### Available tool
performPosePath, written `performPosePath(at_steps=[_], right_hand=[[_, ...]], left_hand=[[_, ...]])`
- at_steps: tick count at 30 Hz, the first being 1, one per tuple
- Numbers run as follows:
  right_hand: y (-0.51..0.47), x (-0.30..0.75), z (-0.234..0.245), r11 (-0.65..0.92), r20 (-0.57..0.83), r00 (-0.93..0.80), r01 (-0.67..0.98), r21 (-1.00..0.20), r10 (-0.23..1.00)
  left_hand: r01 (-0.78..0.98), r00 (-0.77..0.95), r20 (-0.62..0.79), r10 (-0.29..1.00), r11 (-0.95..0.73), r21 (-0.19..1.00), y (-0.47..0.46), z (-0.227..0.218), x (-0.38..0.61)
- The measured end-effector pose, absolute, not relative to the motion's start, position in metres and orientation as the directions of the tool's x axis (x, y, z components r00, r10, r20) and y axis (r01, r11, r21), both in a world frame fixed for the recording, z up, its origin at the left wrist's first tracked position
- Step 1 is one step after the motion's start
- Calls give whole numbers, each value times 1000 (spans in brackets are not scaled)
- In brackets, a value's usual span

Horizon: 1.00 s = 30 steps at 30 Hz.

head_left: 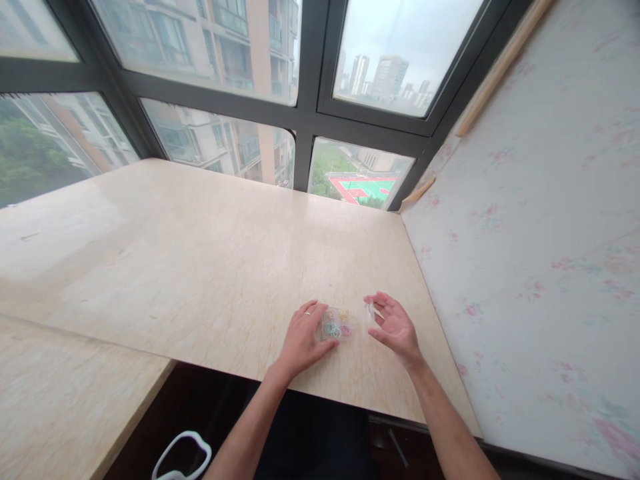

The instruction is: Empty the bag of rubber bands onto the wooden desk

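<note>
A small clear plastic box [337, 323] of several coloured rings lies on the pale marble windowsill [200, 253], near its front edge. My left hand [303, 335] rests flat beside the box, fingertips touching its left side, a ring on one finger. My right hand [393, 323] hovers just right of the box, palm turned left, fingers curled round a small clear piece [371, 311] that looks like the box's lid.
Dark-framed windows [305, 113] run along the back of the sill, and a flowered wall [540, 267] closes the right side. A second marble surface [60, 393] lies lower left. A white loop-shaped object [181, 456] sits below the front edge.
</note>
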State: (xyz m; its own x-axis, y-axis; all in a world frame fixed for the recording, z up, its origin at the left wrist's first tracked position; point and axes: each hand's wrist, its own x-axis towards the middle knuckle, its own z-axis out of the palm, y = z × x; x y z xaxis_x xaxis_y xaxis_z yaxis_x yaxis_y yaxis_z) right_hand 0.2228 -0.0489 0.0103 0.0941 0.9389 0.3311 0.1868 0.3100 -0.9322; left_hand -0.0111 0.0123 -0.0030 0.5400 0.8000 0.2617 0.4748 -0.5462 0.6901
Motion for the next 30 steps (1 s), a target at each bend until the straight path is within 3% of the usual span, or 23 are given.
performPosePath(at_steps=[10,14,21,30], right_hand=[[-69,246,-15,208,257,202,234,-950,945],[-73,250,-20,154,244,238,343,-927,940],[-75,246,-19,44,306,224,739,-673,925],[-76,241,-28,40,343,179,837,-546,922]], left_hand=[[562,574,217,789,-573,597,11,-2,-8],[568,587,209,782,-583,581,11,-1,-7],[587,605,188,774,-592,553,11,-1,-8],[597,595,203,778,-596,536,11,-5,-9]])
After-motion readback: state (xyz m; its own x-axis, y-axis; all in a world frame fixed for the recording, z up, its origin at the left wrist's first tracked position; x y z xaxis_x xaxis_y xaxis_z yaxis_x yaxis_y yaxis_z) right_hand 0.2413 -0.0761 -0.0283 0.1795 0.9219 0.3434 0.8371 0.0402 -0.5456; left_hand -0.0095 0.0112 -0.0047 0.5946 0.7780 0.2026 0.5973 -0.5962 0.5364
